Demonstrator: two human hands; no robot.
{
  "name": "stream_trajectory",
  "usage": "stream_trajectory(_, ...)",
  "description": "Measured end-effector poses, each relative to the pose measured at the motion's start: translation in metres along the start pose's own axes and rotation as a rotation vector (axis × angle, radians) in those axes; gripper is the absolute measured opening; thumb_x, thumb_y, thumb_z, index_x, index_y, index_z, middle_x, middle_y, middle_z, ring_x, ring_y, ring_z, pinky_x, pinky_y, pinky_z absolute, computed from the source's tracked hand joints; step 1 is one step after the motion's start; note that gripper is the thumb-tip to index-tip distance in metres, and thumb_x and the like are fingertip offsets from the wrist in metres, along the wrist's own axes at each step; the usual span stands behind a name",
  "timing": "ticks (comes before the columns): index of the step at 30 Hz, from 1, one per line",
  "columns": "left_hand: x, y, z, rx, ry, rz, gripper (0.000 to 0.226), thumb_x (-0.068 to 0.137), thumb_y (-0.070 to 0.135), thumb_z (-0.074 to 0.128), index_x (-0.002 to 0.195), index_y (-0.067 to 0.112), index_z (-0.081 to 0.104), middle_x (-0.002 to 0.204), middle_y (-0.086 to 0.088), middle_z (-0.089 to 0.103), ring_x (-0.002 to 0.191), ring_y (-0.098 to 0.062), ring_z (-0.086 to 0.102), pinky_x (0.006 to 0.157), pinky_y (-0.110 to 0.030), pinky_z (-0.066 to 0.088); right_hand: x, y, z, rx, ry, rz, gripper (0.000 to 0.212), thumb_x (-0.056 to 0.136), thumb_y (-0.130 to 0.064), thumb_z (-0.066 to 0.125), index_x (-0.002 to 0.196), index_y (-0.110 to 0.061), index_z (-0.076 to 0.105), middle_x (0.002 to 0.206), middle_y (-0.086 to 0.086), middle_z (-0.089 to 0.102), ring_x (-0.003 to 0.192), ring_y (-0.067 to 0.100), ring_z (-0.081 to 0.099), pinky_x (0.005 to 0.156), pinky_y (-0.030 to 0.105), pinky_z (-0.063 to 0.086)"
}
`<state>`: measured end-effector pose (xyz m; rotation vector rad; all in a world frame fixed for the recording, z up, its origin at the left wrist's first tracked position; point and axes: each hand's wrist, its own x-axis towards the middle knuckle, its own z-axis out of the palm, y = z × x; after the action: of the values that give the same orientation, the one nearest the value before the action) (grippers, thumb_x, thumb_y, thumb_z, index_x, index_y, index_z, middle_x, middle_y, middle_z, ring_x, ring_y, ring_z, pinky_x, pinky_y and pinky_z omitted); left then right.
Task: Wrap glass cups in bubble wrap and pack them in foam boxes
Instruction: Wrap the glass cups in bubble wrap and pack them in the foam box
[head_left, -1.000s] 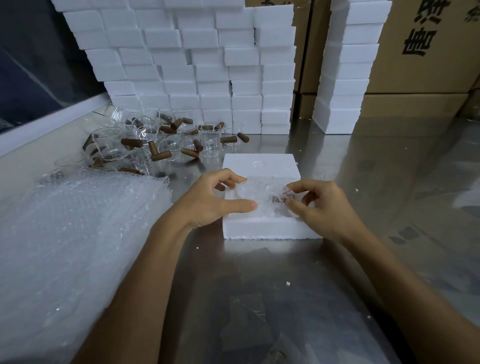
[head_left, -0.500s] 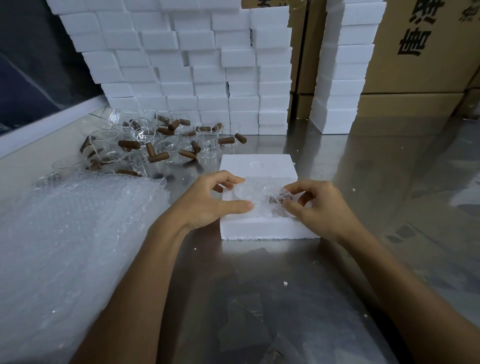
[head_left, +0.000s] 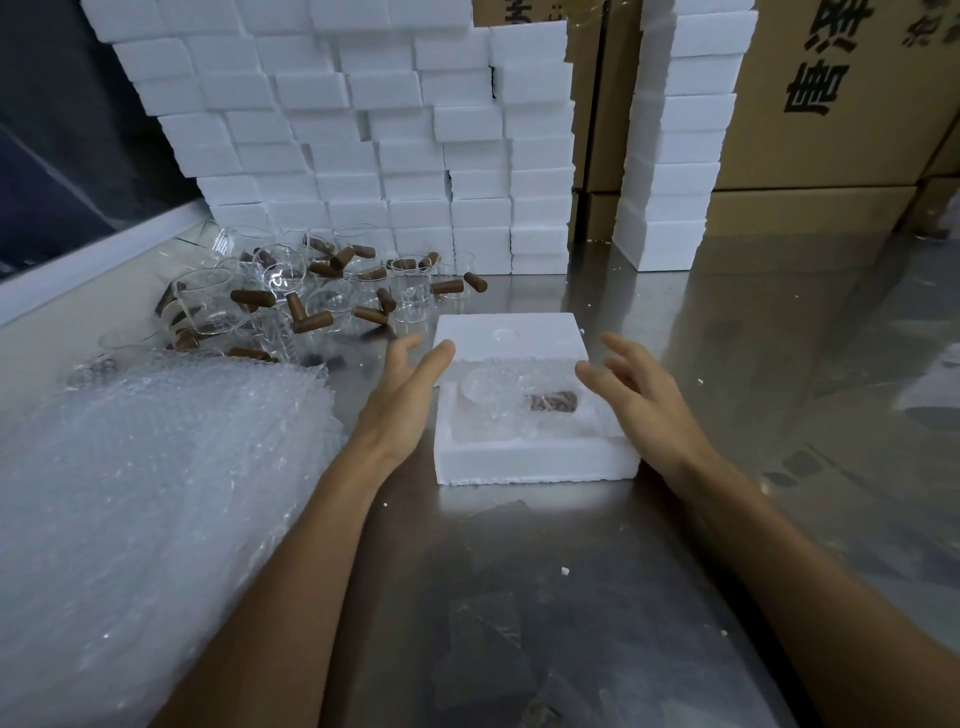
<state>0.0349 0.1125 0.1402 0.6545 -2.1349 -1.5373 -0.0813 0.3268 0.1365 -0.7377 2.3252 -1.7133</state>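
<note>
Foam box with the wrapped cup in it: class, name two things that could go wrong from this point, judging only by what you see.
1. The foam box is uncovered; its lid lies behind it, and both hands are open, so the wrapped cup may lift out.
2. The loose glass cups lie close by the left hand; a careless reach could knock them together.

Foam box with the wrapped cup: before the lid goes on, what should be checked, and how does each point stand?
1. Wrapped cup sits inside the foam box recess: ok.
2. Wrap or handle below the rim: cannot tell.
3. Left hand open, holding nothing: ok.
4. Right hand open, holding nothing: ok.
5. Lid within reach, lying just behind the recess: ok.
6. Box flat on the metal table: ok.
</note>
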Motion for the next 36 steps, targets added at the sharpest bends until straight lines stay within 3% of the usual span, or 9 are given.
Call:
stream_trajectory(4, 0.002, -0.004, 0.004, -0.003, -0.022, -0.046, 0.096, 0.059, 0.093, 0.042, 0.141, 0.043, 0.036, 0.147, 0.008, 0.045, 0.14, -0.023, 0.035, 0.118, -0.052, 0.021, 0.003, 0.003, 0.0, 0.052, -0.052, 0.013, 0.059, 0.093, -0.057, 0.057, 0.148, -0.042, 0.039, 0.123, -0.032, 0.049, 0.106, -0.021, 0.049, 0.083, 0.013, 0.033)
stream_trajectory(8, 0.0, 0.0, 0.005, -0.044, -0.042, -0.036, 0.098, 0.06, 0.09, 0.044, 0.145, 0.04, 0.034, 0.147, 0.01, 0.044, 0.144, -0.023, 0.032, 0.119, -0.052, 0.019, 0.006, 0.005, 0.002, 0.069, -0.054, 0.006, 0.058, 0.093, -0.055, 0.059, 0.147, -0.044, 0.04, 0.123, -0.027, 0.05, 0.115, -0.005, 0.048, 0.091, 0.023, 0.034)
stream_trajectory(13, -0.005, 0.009, 0.007, -0.136, -0.032, 0.098, 0.058, 0.088, 0.061, 0.052, 0.139, 0.034, 0.044, 0.104, 0.043, 0.057, 0.099, 0.027, 0.051, 0.085, -0.013, 0.038, 0.003, -0.004, 0.002, 0.179, -0.035, -0.019, 0.052, 0.096, -0.043, 0.061, 0.145, -0.037, 0.045, 0.128, -0.024, 0.056, 0.122, -0.006, 0.049, 0.079, 0.007, 0.037)
stream_trajectory(17, -0.009, 0.022, 0.006, -0.184, 0.041, 0.201, 0.053, 0.089, 0.05, 0.054, 0.138, 0.031, 0.047, 0.143, 0.012, 0.051, 0.131, -0.003, 0.045, 0.103, -0.023, 0.036, -0.003, -0.016, -0.001, 0.22, 0.054, -0.108, 0.053, 0.098, -0.032, 0.061, 0.148, -0.022, 0.046, 0.143, -0.005, 0.055, 0.129, 0.006, 0.052, 0.101, 0.021, 0.042)
stream_trajectory(21, -0.016, 0.037, 0.006, -0.248, 0.142, 0.312, 0.044, 0.085, 0.046, 0.052, 0.125, 0.03, 0.057, 0.12, 0.016, 0.062, 0.104, 0.011, 0.056, 0.08, -0.006, 0.042, -0.008, -0.03, -0.005, 0.271, 0.165, -0.183, 0.057, 0.087, -0.042, 0.06, 0.14, -0.019, 0.054, 0.125, -0.01, 0.064, 0.111, -0.007, 0.06, 0.096, 0.02, 0.049)
stream_trajectory(25, -0.017, 0.04, 0.004, -0.328, 0.226, 0.292, 0.026, 0.083, 0.043, 0.055, 0.098, 0.024, 0.064, 0.105, 0.001, 0.065, 0.1, -0.015, 0.06, 0.082, -0.03, 0.05, -0.005, -0.03, -0.007, 0.346, 0.229, -0.138, 0.052, 0.083, -0.045, 0.057, 0.127, -0.019, 0.061, 0.115, -0.005, 0.068, 0.107, 0.007, 0.064, 0.094, 0.029, 0.049)
stream_trajectory(27, -0.017, 0.04, 0.004, -0.39, 0.22, 0.284, 0.025, 0.084, 0.041, 0.058, 0.086, 0.016, 0.06, 0.092, -0.008, 0.059, 0.09, -0.022, 0.056, 0.082, -0.039, 0.047, -0.003, -0.027, -0.008, 0.441, 0.238, -0.075, 0.038, 0.084, -0.043, 0.059, 0.115, -0.02, 0.064, 0.091, -0.013, 0.068, 0.085, 0.002, 0.063, 0.083, 0.029, 0.049)
stream_trajectory(31, -0.017, 0.04, 0.006, -0.429, 0.195, 0.307, 0.038, 0.085, 0.041, 0.062, 0.08, 0.005, 0.05, 0.083, -0.009, 0.047, 0.077, -0.025, 0.041, 0.069, -0.039, 0.036, -0.001, -0.026, -0.008, 0.543, 0.219, -0.024, 0.022, 0.083, -0.04, 0.063, 0.092, -0.021, 0.069, 0.062, -0.016, 0.056, 0.063, 0.005, 0.051, 0.064, 0.024, 0.044)
stream_trajectory(36, -0.019, 0.037, 0.009, -0.393, 0.213, 0.341, 0.053, 0.091, 0.029, 0.063, 0.069, -0.011, 0.036, 0.07, -0.009, 0.037, 0.069, -0.023, 0.032, 0.059, -0.031, 0.027, -0.001, -0.02, -0.008, 0.485, 0.242, -0.042, 0.021, 0.092, -0.015, 0.058, 0.106, -0.013, 0.073, 0.082, -0.01, 0.073, 0.078, 0.007, 0.066, 0.072, 0.027, 0.053)
